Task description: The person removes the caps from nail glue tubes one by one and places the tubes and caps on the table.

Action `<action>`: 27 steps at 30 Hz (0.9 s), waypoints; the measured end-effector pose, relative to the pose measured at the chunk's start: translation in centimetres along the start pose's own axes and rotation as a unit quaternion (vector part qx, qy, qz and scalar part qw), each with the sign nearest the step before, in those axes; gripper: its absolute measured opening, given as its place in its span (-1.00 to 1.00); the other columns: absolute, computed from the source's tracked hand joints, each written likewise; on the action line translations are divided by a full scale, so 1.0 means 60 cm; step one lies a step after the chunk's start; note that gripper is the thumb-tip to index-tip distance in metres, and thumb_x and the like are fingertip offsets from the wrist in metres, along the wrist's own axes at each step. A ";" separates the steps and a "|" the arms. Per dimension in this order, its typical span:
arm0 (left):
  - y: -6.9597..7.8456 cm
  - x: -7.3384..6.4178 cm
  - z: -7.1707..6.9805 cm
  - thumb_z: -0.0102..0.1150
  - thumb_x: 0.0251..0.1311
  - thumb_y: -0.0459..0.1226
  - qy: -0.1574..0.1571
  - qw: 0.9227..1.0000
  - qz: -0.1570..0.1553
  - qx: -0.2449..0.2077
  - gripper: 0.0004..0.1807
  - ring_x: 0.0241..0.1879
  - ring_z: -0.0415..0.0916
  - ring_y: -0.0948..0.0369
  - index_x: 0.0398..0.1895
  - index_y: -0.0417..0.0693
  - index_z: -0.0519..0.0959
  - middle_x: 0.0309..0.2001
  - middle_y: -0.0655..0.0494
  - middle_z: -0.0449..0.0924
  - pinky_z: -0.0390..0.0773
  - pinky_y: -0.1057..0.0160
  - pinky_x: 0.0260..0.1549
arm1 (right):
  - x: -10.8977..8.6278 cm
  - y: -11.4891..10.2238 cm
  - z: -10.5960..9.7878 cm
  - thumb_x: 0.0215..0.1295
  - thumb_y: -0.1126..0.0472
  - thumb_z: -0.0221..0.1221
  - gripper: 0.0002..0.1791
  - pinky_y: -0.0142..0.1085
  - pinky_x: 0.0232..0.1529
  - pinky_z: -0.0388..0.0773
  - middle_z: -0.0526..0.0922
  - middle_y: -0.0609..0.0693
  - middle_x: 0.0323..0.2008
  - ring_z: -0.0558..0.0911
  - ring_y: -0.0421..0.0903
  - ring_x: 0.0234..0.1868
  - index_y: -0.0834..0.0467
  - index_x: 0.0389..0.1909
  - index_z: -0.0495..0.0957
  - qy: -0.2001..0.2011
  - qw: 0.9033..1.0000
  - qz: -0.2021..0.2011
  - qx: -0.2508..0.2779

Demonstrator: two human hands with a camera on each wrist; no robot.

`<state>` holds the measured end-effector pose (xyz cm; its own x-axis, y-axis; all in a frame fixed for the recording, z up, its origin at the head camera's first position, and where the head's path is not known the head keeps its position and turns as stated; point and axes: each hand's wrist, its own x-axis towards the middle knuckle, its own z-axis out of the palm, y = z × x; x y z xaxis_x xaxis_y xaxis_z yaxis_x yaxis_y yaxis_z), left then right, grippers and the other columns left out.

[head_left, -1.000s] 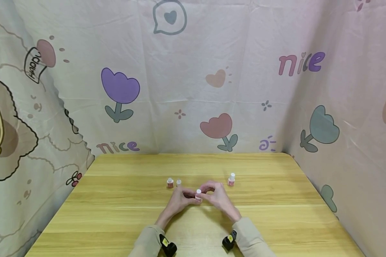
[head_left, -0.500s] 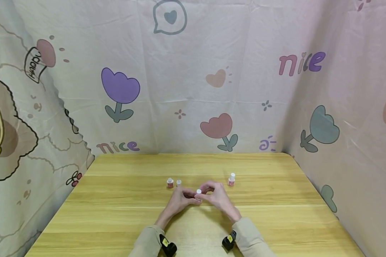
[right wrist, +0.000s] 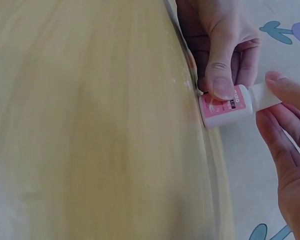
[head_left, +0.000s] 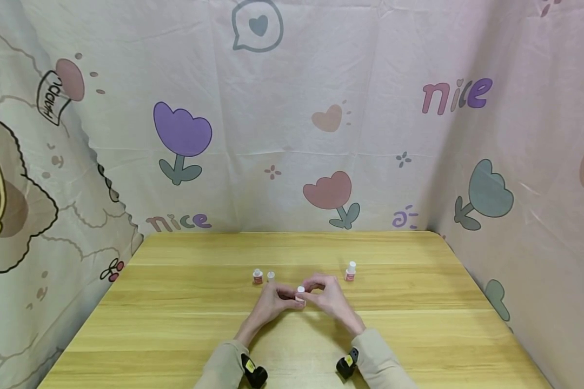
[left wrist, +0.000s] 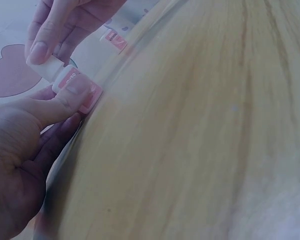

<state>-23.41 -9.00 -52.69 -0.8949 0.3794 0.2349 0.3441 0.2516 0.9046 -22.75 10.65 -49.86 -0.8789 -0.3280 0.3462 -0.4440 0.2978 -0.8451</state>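
A small white bottle [right wrist: 222, 110] with a pink label stands upright at the middle of the wooden table. My left hand [head_left: 271, 302] pinches its body between thumb and fingers, and the left thumb covers part of the label. On top, the white cap [right wrist: 265, 96] sits between the thumb and fingers of my right hand [head_left: 330, 297]. In the left wrist view, the right thumb lies along the side of this cap [left wrist: 46, 67]. Both hands meet at the one bottle, low over the table.
A second bottle [head_left: 257, 277] with a short neck stands behind my left hand, beside a separate white cap [head_left: 271, 276]. Farther right stands a third, capped bottle [head_left: 350, 272]. Patterned cloth hangs behind the table [head_left: 199, 254] and along both sides.
Both hands keep their places on the bottle and its cap. The right fingers shift slightly around the cap; the other bottles stay where they were.
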 end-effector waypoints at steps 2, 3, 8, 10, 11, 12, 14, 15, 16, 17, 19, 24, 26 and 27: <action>0.000 0.000 0.000 0.53 0.02 -0.28 0.001 1.000 0.001 0.000 -0.79 -0.33 0.68 0.44 -0.24 -0.10 0.80 -0.28 -0.05 0.82 0.62 0.44 -0.27 | -0.001 -0.001 -0.001 0.13 0.34 0.43 -0.84 -0.07 -0.04 0.70 0.75 0.17 -0.29 0.71 -0.06 -0.26 0.25 -0.25 0.73 -0.005 1.000 -0.002 0.006; 0.000 0.001 0.000 0.53 0.03 -0.28 0.001 1.000 0.003 -0.001 -0.80 -0.33 0.68 0.43 -0.24 -0.10 0.80 -0.28 -0.05 0.82 0.62 0.44 -0.27 | -0.001 -0.001 -0.001 0.13 0.35 0.42 -0.83 -0.06 -0.03 0.69 0.75 0.18 -0.28 0.72 -0.04 -0.25 0.26 -0.24 0.73 -0.006 1.000 -0.003 0.008; -0.002 0.000 -0.001 0.52 0.03 -0.29 0.000 1.000 0.008 -0.002 -0.80 -0.33 0.69 0.43 -0.25 -0.11 0.79 -0.28 -0.06 0.81 0.63 0.44 -0.27 | -0.001 -0.002 -0.002 0.13 0.28 0.45 -0.81 -0.11 -0.04 0.70 0.76 0.10 -0.28 0.70 -0.17 -0.25 0.20 -0.23 0.72 -0.009 1.000 0.014 0.007; -0.002 0.000 -0.001 0.52 0.03 -0.29 0.000 1.000 0.011 -0.002 -0.79 -0.33 0.69 0.42 -0.24 -0.13 0.79 -0.28 -0.07 0.81 0.64 0.43 -0.28 | -0.001 -0.001 -0.003 0.12 0.25 0.46 -0.81 -0.17 -0.08 0.70 0.76 0.07 -0.30 0.68 -0.24 -0.28 0.17 -0.25 0.71 -0.005 1.000 0.021 0.000; -0.002 0.000 -0.002 0.52 0.03 -0.29 -0.001 1.000 0.010 -0.003 -0.79 -0.33 0.69 0.43 -0.24 -0.13 0.79 -0.28 -0.07 0.81 0.64 0.43 -0.27 | 0.000 -0.001 -0.003 0.11 0.24 0.47 -0.81 -0.20 -0.10 0.69 0.76 0.06 -0.32 0.68 -0.26 -0.29 0.16 -0.27 0.70 -0.002 1.000 0.023 -0.003; -0.002 0.000 -0.002 0.52 0.03 -0.28 -0.001 1.000 0.009 -0.003 -0.79 -0.33 0.69 0.43 -0.23 -0.13 0.79 -0.27 -0.06 0.81 0.64 0.43 -0.27 | 0.000 -0.001 -0.003 0.10 0.24 0.47 -0.81 -0.22 -0.12 0.69 0.76 0.05 -0.33 0.67 -0.28 -0.30 0.16 -0.28 0.69 0.002 1.000 0.024 -0.006; -0.001 0.000 -0.002 0.52 0.03 -0.28 0.000 1.000 0.003 -0.003 -0.77 -0.33 0.69 0.43 -0.22 -0.13 0.79 -0.27 -0.05 0.81 0.64 0.43 -0.27 | 0.000 -0.002 -0.003 0.09 0.25 0.48 -0.81 -0.26 -0.16 0.68 0.75 0.05 -0.36 0.66 -0.29 -0.32 0.15 -0.31 0.68 0.009 1.000 0.021 -0.011; -0.002 0.000 -0.002 0.52 0.03 -0.28 0.000 1.000 0.002 -0.004 -0.77 -0.32 0.69 0.43 -0.22 -0.13 0.79 -0.26 -0.05 0.81 0.64 0.43 -0.27 | 0.000 -0.002 -0.003 0.09 0.26 0.48 -0.82 -0.26 -0.16 0.68 0.75 0.05 -0.37 0.66 -0.30 -0.33 0.15 -0.32 0.68 0.011 1.000 0.018 -0.012; -0.002 -0.001 -0.002 0.52 0.03 -0.28 0.000 1.000 0.002 -0.005 -0.77 -0.32 0.69 0.43 -0.22 -0.13 0.79 -0.26 -0.06 0.81 0.64 0.43 -0.27 | 0.000 -0.002 -0.004 0.08 0.26 0.48 -0.82 -0.26 -0.17 0.68 0.75 0.05 -0.37 0.66 -0.30 -0.33 0.15 -0.32 0.68 0.012 1.000 0.016 -0.013; -0.001 -0.001 -0.002 0.52 0.02 -0.28 0.000 1.000 -0.003 -0.006 -0.77 -0.32 0.69 0.43 -0.22 -0.11 0.79 -0.26 -0.05 0.82 0.64 0.44 -0.27 | 0.000 -0.002 -0.004 0.08 0.27 0.48 -0.83 -0.25 -0.16 0.69 0.75 0.05 -0.37 0.66 -0.30 -0.33 0.15 -0.33 0.69 0.013 1.000 0.014 -0.013; -0.001 -0.001 -0.001 0.52 0.03 -0.28 -0.001 1.000 -0.003 -0.007 -0.78 -0.33 0.69 0.43 -0.22 -0.11 0.79 -0.27 -0.05 0.81 0.64 0.43 -0.27 | 0.000 -0.002 -0.004 0.09 0.28 0.47 -0.85 -0.21 -0.14 0.70 0.75 0.05 -0.36 0.66 -0.30 -0.33 0.15 -0.33 0.70 0.011 1.000 0.009 -0.010; -0.001 -0.001 0.000 0.52 0.03 -0.28 -0.001 1.000 -0.002 -0.010 -0.79 -0.34 0.69 0.39 -0.24 -0.12 0.79 -0.29 -0.08 0.81 0.63 0.44 -0.29 | 0.000 -0.001 -0.005 0.12 0.31 0.45 -0.86 -0.14 -0.04 0.70 0.74 0.10 -0.30 0.68 -0.23 -0.27 0.19 -0.30 0.73 -0.001 1.000 0.000 0.002; -0.002 0.000 0.000 0.52 0.03 -0.30 0.000 1.000 0.000 -0.012 -0.79 -0.34 0.71 0.33 -0.24 -0.16 0.79 -0.29 -0.11 0.81 0.63 0.44 -0.30 | 0.000 -0.002 -0.004 0.13 0.34 0.43 -0.85 -0.10 0.00 0.70 0.74 0.14 -0.27 0.69 -0.16 -0.25 0.23 -0.27 0.73 -0.007 1.000 0.004 0.004; 0.004 -0.002 0.000 0.51 0.03 -0.32 0.000 1.000 0.001 -0.011 -0.79 -0.33 0.72 0.26 -0.24 -0.19 0.78 -0.29 -0.14 0.80 0.63 0.44 -0.31 | -0.001 -0.008 -0.005 0.13 0.37 0.42 -0.85 -0.07 0.01 0.69 0.74 0.17 -0.26 0.70 -0.11 -0.24 0.27 -0.26 0.72 -0.010 1.000 0.006 0.005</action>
<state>-23.23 -8.98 -52.50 -0.8943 0.3799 0.2366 0.3392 0.2307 0.9120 -22.55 10.80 -49.34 -0.8805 -0.3429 0.3272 -0.4313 0.2932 -0.8533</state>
